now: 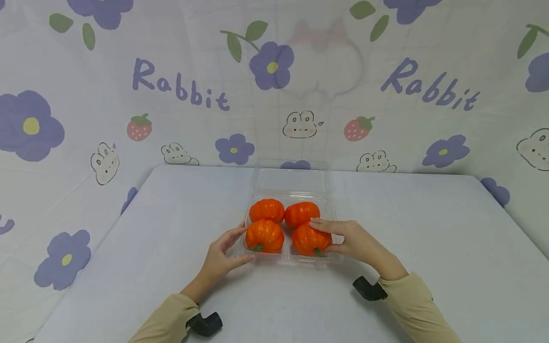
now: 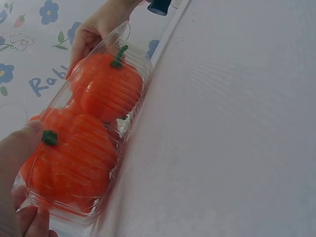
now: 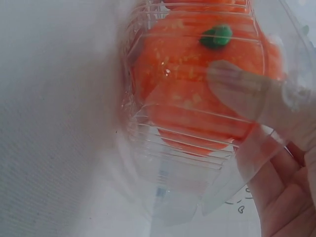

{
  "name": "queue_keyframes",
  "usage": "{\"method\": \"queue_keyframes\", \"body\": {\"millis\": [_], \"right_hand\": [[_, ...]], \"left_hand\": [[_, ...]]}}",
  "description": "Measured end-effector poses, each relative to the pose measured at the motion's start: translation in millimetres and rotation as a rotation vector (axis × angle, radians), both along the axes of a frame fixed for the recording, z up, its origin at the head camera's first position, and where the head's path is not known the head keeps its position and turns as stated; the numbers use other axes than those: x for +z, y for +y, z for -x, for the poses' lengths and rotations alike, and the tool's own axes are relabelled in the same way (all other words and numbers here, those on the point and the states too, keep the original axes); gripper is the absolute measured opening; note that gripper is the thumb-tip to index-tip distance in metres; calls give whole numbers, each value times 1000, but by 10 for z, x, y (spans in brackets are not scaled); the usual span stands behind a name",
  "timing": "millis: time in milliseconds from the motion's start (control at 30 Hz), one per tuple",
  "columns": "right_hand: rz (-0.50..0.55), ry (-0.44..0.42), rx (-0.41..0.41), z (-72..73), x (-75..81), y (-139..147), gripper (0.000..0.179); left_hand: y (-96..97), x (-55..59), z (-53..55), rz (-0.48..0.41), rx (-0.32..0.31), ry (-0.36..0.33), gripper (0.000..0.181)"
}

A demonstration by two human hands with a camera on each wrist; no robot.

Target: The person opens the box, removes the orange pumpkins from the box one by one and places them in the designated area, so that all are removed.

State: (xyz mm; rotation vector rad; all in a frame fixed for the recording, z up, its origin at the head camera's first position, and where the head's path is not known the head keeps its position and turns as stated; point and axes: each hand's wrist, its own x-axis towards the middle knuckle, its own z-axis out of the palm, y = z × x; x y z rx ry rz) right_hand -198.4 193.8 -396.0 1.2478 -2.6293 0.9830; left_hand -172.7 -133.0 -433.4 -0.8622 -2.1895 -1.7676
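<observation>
A clear plastic clamshell box (image 1: 286, 259) lies on the table with its lid (image 1: 293, 180) raised at the back. Several small orange pumpkins with green stems sit in it in two rows. The front right pumpkin (image 1: 310, 239) is gripped by my right hand (image 1: 356, 240), fingers over its top and thumb at its side. Through the plastic in the right wrist view, the thumb lies against that pumpkin (image 3: 187, 94). My left hand (image 1: 220, 252) holds the box's left front corner, beside the front left pumpkin (image 1: 264, 236). Behind are the back left pumpkin (image 1: 268, 209) and back right pumpkin (image 1: 301, 214).
The box stands on a white-covered table (image 1: 180, 205). Behind it hangs a pale cloth (image 1: 193, 128) printed with flowers, strawberries and rabbits. Black wrist mounts (image 1: 206, 325) sit at both sleeve cuffs.
</observation>
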Motion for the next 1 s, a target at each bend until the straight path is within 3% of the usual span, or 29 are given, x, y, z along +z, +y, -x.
{"method": "queue_keyframes", "body": {"millis": [133, 333, 567, 733, 1000], "right_hand": [[0, -18, -4, -1, 16, 15, 65], [44, -37, -26, 0, 22, 57, 65], [109, -24, -60, -17, 58, 101, 65], [157, -108, -71, -32, 88, 112, 64], [287, -265, -63, -26, 100, 130, 63]], "left_hand": [[1, -6, 5, -3, 2, 2, 56], [-38, -196, 110, -15, 3, 10, 57], [-20, -130, 80, -14, -2, 4, 57], [-19, -77, 26, -19, -7, -3, 57], [-45, -206, 84, -9, 9, -6, 57]]}}
